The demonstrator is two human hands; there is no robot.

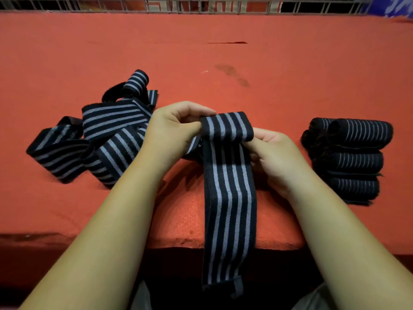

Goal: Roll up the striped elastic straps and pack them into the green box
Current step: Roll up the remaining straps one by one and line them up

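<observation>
A black strap with grey stripes point(230, 198) is partly rolled at its top end, and its loose tail hangs over the near edge of the table. My left hand point(172, 130) pinches the left end of the roll. My right hand point(271, 153) grips its right end from below. A tangled heap of unrolled striped straps point(107, 139) lies to the left of my hands. Several finished rolls point(355, 159) are stacked at the right. No green box is in view.
An orange-red cloth point(245, 70) covers the table, with a dark stain near its middle. A metal grille point(201, 5) runs along the far edge. The table's near edge point(67, 236) lies just below my forearms.
</observation>
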